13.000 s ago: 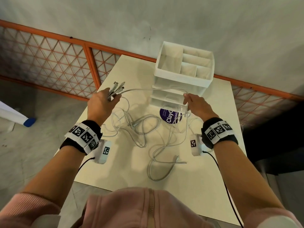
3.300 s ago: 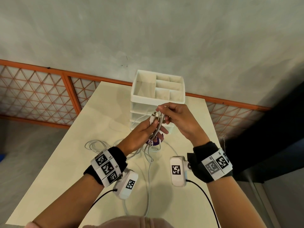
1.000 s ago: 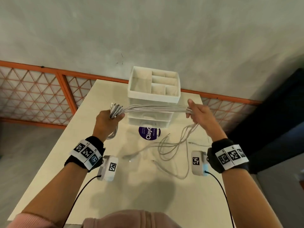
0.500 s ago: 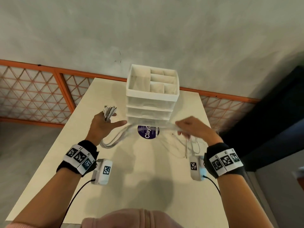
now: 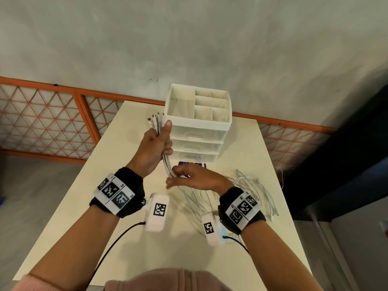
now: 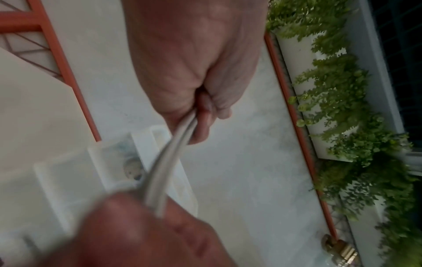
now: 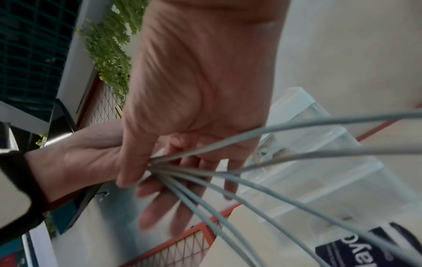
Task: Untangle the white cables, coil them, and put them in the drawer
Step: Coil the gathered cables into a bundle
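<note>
My left hand (image 5: 155, 150) grips a bundle of white cables (image 5: 165, 162) upright, with the connector ends (image 5: 155, 120) sticking up past the thumb beside the white drawer unit (image 5: 199, 135). Just below it, my right hand (image 5: 189, 179) pinches the same bundle between thumb and outstretched fingers. In the right wrist view the cables (image 7: 251, 144) fan out from under the thumb of the right hand (image 7: 194, 108). The left wrist view shows the left hand (image 6: 194, 72) curled round the cables (image 6: 180, 137). The loose tails (image 5: 252, 185) lie spread on the table at the right. All three drawers look shut.
The cream table (image 5: 105, 185) holds the drawer unit near its far edge, with a round purple label (image 5: 192, 163) lying flat in front of it. An orange lattice railing (image 5: 52, 118) runs behind. The table's right edge drops off beside the cable tails.
The hands were apart with the cables stretched between them. Now the left hand has raised the bundle upright by the drawers, and the right hand has slid in just under it.
</note>
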`<state>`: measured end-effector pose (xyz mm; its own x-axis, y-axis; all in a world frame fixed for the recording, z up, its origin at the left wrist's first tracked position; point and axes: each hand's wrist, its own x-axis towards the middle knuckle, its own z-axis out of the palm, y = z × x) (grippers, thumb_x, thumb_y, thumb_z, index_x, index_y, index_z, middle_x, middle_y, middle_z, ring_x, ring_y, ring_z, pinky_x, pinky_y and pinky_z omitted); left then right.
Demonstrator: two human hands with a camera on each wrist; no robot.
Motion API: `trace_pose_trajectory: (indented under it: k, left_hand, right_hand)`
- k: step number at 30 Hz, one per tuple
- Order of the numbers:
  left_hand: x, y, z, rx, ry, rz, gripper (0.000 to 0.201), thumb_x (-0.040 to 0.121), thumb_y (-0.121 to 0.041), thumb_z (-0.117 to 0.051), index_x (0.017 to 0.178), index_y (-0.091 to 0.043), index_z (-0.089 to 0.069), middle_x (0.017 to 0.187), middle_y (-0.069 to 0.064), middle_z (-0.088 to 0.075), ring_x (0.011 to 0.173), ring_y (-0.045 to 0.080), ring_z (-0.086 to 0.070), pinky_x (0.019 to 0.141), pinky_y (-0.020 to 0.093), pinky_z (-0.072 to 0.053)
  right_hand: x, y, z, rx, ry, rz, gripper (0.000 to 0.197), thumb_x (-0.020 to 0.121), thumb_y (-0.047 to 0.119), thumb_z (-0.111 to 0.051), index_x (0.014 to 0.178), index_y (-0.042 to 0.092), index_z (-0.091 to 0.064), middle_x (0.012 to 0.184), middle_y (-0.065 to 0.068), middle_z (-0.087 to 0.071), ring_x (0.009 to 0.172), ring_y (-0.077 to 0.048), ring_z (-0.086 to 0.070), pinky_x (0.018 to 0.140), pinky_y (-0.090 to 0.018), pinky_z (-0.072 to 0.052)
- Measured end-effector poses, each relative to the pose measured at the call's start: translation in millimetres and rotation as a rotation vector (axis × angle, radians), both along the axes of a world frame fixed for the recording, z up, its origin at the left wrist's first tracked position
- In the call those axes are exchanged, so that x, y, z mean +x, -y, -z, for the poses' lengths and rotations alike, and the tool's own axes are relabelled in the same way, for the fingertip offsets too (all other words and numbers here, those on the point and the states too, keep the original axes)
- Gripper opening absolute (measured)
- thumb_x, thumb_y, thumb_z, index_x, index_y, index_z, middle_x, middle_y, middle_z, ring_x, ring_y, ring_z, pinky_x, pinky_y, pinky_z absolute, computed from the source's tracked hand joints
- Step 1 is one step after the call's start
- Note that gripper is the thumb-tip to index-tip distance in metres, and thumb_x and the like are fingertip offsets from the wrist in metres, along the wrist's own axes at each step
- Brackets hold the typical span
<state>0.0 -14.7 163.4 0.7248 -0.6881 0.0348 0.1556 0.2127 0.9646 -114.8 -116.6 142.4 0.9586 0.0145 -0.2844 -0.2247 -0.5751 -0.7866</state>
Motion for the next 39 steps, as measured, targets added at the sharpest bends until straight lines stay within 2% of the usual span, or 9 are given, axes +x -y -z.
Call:
trace_pose_trajectory:
  k: [3, 8, 11, 16, 19, 23, 31, 36, 39]
  left_hand:
    - [14.5, -9.6, 12.0, -0.033, -0.143, -0.096, 0.039, 0.099, -0.026, -0.045, 0.061, -0.018, -0.036, 0.045, -0.011, -0.026, 0.042, 0.006, -0.031, 0.049, 0.019, -0.043]
    - [19.1, -10.5, 49.3, 0.200, -0.199, -0.214, 0.022, 0.095, -0.009, -0.052, 0.074, -0.002, -0.055, 0.064, 0.009, -0.058, 0.057, 0.016, -0.059, 0.052, 0.019, -0.055]
    - [13.8, -10.5, 62.9, 0.317, -0.268, -0.142, 0.013, 0.092, -0.012, -0.055, 0.087, -0.001, -0.053, 0.079, 0.014, -0.055, 0.058, 0.017, -0.059, 0.056, 0.023, -0.054]
    - [-2.0, -10.5, 61.0, 0.487, 0.210, -0.077, 0.044, 0.093, -0.032, -0.056, 0.131, -0.017, -0.041, 0.132, -0.001, -0.043, 0.125, 0.011, -0.043, 0.105, 0.026, -0.036]
    - [-24.3, -11.9, 26.5, 0.369, 0.263, 0.177, 0.058, 0.099, -0.049, -0.018, 0.100, -0.020, -0.068, 0.101, -0.010, -0.071, 0.098, -0.007, -0.062, 0.082, 0.002, -0.040]
    - [-35.1, -16.1, 17.5, 0.368, 0.316, 0.317, 0.067, 0.095, -0.056, -0.012, 0.062, -0.007, -0.041, 0.052, 0.006, -0.042, 0.055, 0.017, -0.050, 0.071, 0.028, -0.046]
    - [-41.6, -16.0, 17.0, 0.135, -0.058, 0.464, 0.042, 0.090, -0.051, -0.037, 0.062, -0.020, -0.030, 0.053, -0.010, -0.019, 0.043, 0.006, -0.016, 0.042, 0.018, -0.025]
    - [-25.8, -15.9, -4.5, -0.019, -0.075, 0.276, 0.041, 0.089, -0.048, -0.038, 0.060, -0.021, -0.027, 0.050, -0.012, -0.019, 0.041, 0.004, -0.016, 0.037, 0.016, -0.023]
    - [-22.0, -15.3, -4.7, 0.028, 0.045, 0.227, 0.042, 0.089, -0.051, -0.036, 0.063, -0.021, -0.024, 0.057, -0.008, -0.014, 0.046, 0.006, -0.014, 0.040, 0.016, -0.021]
  right_hand:
    - [-2.9, 7.0, -10.9, 0.013, 0.074, 0.087, 0.027, 0.094, 0.036, -0.053, 0.076, 0.015, -0.058, 0.069, 0.001, -0.063, 0.067, -0.012, -0.060, 0.074, -0.030, -0.047]
    - [4.1, 7.0, -25.0, -0.158, 0.192, 0.193, 0.053, 0.090, 0.062, -0.036, 0.071, 0.020, -0.061, 0.087, -0.029, -0.063, 0.077, -0.042, -0.059, 0.077, -0.046, -0.050]
    - [4.7, 5.1, -32.4, -0.156, 0.203, 0.215, 0.053, 0.095, 0.055, -0.034, 0.058, 0.021, -0.052, 0.069, -0.026, -0.055, 0.059, -0.027, -0.047, 0.065, -0.029, -0.041]
    - [1.0, 15.7, -42.4, -0.064, 0.159, 0.263, 0.051, 0.098, 0.041, -0.041, 0.051, 0.020, -0.036, 0.048, 0.008, -0.036, 0.040, -0.004, -0.031, 0.045, -0.009, -0.030]
    - [-0.9, 18.6, -48.7, -0.013, 0.089, 0.247, 0.046, 0.099, 0.039, -0.039, 0.064, 0.011, -0.047, 0.040, 0.011, -0.035, 0.036, -0.004, -0.029, 0.041, -0.011, -0.027]
    - [-5.3, 26.1, -54.3, 0.110, 0.069, 0.289, 0.048, 0.099, 0.038, -0.040, 0.056, 0.018, -0.035, 0.042, 0.014, -0.026, 0.038, -0.004, -0.019, 0.040, -0.018, -0.017]
    - [-11.7, 35.2, -49.9, 0.179, 0.014, 0.372, 0.058, 0.096, 0.047, -0.040, 0.045, 0.023, -0.027, 0.041, 0.005, -0.031, 0.037, -0.012, -0.028, 0.044, -0.024, -0.025]
    - [-23.3, 36.1, -26.8, 0.248, 0.010, 0.342, 0.066, 0.086, 0.073, -0.019, 0.055, 0.017, -0.036, 0.049, 0.000, -0.039, 0.053, -0.016, -0.053, 0.080, -0.039, -0.046]
    - [-24.3, 29.3, -16.8, 0.313, 0.085, 0.445, 0.060, 0.091, 0.064, -0.022, 0.056, 0.018, -0.035, 0.050, 0.003, -0.029, 0.045, -0.012, -0.033, 0.065, -0.032, -0.041]
